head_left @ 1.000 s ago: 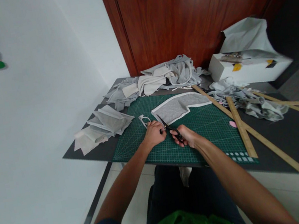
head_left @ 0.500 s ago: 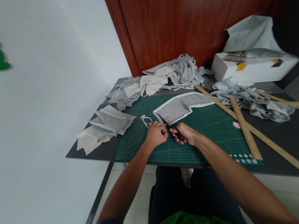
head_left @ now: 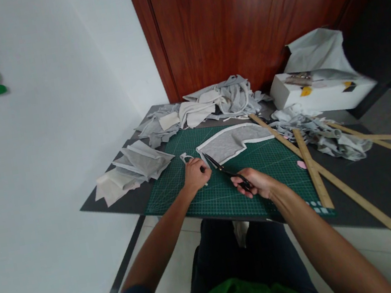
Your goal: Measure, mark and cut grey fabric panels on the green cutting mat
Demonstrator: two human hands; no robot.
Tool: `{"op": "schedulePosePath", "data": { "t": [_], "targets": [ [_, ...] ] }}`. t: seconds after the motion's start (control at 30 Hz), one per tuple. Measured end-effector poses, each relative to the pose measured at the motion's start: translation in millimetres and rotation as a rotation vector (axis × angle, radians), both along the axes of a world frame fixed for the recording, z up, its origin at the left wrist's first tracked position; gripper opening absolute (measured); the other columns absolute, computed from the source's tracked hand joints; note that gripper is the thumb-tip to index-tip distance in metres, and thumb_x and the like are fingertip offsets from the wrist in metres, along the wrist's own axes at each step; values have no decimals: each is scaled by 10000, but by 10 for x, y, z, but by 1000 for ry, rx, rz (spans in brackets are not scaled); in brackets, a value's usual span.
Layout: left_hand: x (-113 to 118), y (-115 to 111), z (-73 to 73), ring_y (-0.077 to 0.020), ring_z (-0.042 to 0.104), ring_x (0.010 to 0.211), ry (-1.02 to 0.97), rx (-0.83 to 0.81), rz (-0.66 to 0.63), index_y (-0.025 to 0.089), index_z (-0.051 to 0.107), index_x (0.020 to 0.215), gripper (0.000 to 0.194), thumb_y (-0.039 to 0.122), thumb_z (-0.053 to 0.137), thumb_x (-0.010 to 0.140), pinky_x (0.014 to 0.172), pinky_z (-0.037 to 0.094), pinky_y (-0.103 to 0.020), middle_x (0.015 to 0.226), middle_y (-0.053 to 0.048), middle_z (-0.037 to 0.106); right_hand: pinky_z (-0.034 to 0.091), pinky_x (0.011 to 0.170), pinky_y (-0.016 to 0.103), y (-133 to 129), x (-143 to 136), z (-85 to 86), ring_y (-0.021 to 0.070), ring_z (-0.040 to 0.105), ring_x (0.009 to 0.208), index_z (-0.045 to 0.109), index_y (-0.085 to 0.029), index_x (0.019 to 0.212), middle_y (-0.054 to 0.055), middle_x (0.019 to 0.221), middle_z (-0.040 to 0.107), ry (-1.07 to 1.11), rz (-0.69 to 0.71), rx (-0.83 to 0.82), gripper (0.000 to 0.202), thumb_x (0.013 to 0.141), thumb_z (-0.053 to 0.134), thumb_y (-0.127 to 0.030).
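in right fingers [head_left: 241, 189], black scissors [head_left: 225, 169]

A white box [head_left: 330, 95] stands by the worktop's [head_left: 371, 181] far edge, towards the right. A long ruler [head_left: 364, 203] juts past the near edge; a short ruler [head_left: 320, 186] crosses it. Beside them lies a pink disc [head_left: 301, 164], perhaps chalk.

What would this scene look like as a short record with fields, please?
left hand: closed around a small black item
right hand: holding black scissors, tips by the panel's left end
panel: grey fabric with white edging, lying on the green mat
far side: heaped pale cloth
right side: wooden strips, tangled scraps, white box
surface: dark table
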State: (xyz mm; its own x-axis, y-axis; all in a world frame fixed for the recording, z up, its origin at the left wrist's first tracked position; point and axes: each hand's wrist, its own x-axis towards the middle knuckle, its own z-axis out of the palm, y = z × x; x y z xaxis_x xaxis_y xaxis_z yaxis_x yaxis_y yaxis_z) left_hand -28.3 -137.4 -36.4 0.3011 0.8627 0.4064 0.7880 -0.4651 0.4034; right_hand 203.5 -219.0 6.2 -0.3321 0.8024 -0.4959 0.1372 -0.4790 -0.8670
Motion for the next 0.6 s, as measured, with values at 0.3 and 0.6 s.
{"op": "schedulePosePath", "data": {
  "t": [0.3,0.6],
  "targets": [
    [688,448,108,-222,645,1231,128,-51,-271,188,750,1159,378,74,476,925,1166,459,-396,1269,-80,744,205,386,190,-184,351,24,124,641,559,620,-159,751,24,692,648,30,-85,184,462,660,915,-503],
    [897,-19,51,-292,553,1384,349,-135,-339,262,704,1294,342,284,538,996,1141,464,-473,1450,-64,648,253,410,196,-154,465,-80,195,724,729,727,-151,839,90,818,724,-27,-315,310,403,701,865,-504]
  ]
}}
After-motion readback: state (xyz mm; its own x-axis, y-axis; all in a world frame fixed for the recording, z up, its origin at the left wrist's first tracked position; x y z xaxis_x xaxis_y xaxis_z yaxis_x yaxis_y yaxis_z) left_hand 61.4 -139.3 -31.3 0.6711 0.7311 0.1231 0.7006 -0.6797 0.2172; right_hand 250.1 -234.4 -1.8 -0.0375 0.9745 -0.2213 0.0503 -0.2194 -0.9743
